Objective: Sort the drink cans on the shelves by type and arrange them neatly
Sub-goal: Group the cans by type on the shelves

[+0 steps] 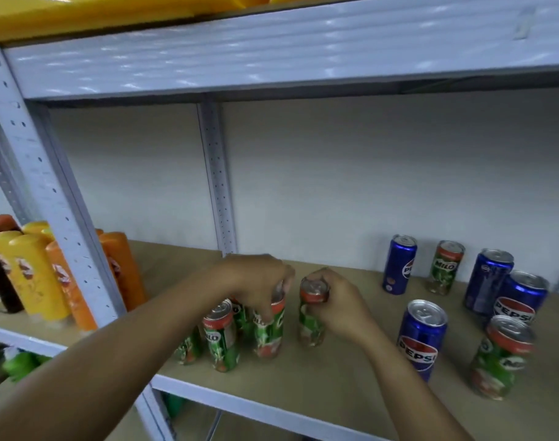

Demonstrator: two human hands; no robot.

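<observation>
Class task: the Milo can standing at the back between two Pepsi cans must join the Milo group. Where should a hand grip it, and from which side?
Probably grip the Milo can around its upper rim from above and in front: it stands upright, with clear gaps to the Pepsi cans beside it.

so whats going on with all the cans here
A person is sorting cans on a shelf. The left hand and right hand each grip the top of a green Milo can, building a Milo cluster. Blue Pepsi cans and two more Milos remain mixed at right.
</observation>
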